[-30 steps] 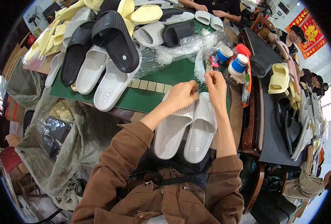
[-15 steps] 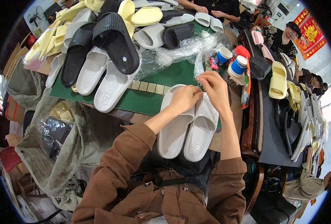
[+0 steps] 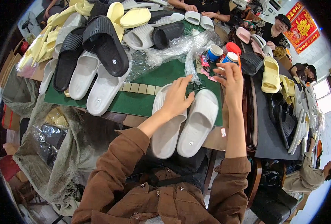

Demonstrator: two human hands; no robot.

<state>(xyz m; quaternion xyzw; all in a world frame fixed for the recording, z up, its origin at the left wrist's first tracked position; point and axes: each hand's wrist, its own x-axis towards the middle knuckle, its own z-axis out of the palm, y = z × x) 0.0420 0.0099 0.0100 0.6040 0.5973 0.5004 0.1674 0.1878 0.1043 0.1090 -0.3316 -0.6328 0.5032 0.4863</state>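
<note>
A pair of light grey slides sits at the table's front edge, soles down and toes pointing away from me. My left hand (image 3: 177, 98) rests over the strap of the left slide (image 3: 166, 136), its fingers stretched and the thumb apart. To the right, the right slide (image 3: 199, 123) lies slightly turned, with a round sticker on its heel. A thin pale strand shows between the two straps. My right hand (image 3: 230, 80) is raised beyond the right slide, fingers bent and thumb apart, with nothing visible in it. Near both hands lies a bundle of thin white strands (image 3: 190, 71).
Black slides (image 3: 105, 46) and more grey slides (image 3: 105, 95) are piled at the left on the green mat (image 3: 143, 103). Clear plastic bags (image 3: 154, 56) lie behind. Blue-and-white cups (image 3: 214, 53) stand at the right. Yellow slides (image 3: 270, 76) fill a side table. Other people sit across.
My hands have moved apart, the right one up and to the right. The slides' straps have separated at the front, and the right slide has turned. The whole view has shifted slightly.
</note>
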